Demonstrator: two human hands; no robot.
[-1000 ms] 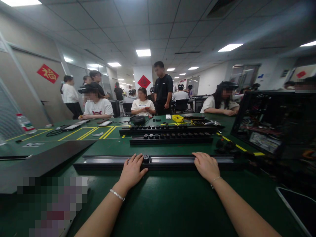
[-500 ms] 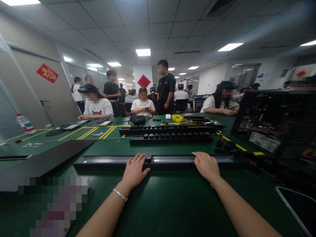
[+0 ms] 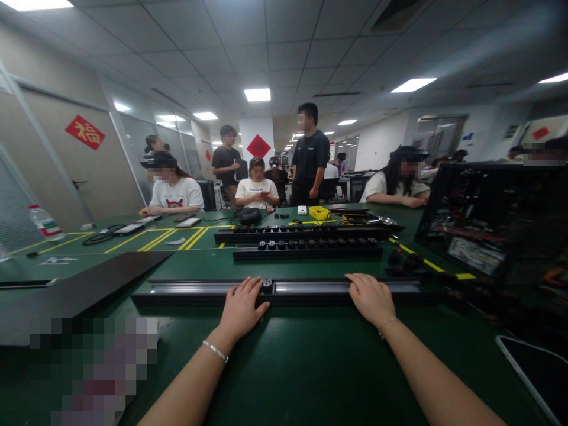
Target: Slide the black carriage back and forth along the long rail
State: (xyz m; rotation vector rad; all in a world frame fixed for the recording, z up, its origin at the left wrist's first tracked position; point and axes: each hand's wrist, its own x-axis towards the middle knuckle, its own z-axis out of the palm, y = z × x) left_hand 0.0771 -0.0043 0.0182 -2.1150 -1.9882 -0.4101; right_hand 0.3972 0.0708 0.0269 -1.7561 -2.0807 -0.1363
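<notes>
The left hand (image 3: 242, 307) lies flat with its fingers spread over the near edge of a long metal rail (image 3: 306, 289), its fingertips touching a small black socket piece (image 3: 267, 286) seated in the rail's channel; it presses rather than grips. The right hand (image 3: 370, 297) rests further along the same rail, palm down, fingers curled loosely over the edge, holding it steady without closing around anything. The rail lies crosswise on the green table (image 3: 310, 367), just in front of the person. Judging by how things lie, the work is at an early stage: only that one socket piece sits in the rail and the rest of the channel shows bare, shiny metal, while two finished strips (image 3: 306, 241) just beyond the rail are filled end to end with rows of round black sockets. The rail is straight, dark at the sides and smooth and reflective along its groove; the table top is matte and marked with yellow lines. Left of the rail lies a flat black panel (image 3: 89, 284), smooth and rectangular. Beyond the finished strips stands a small yellow tray (image 3: 319, 212). To the right of the rail rises a dark open-framed box (image 3: 492, 219). Further back, other people sit and stand around the table.
</notes>
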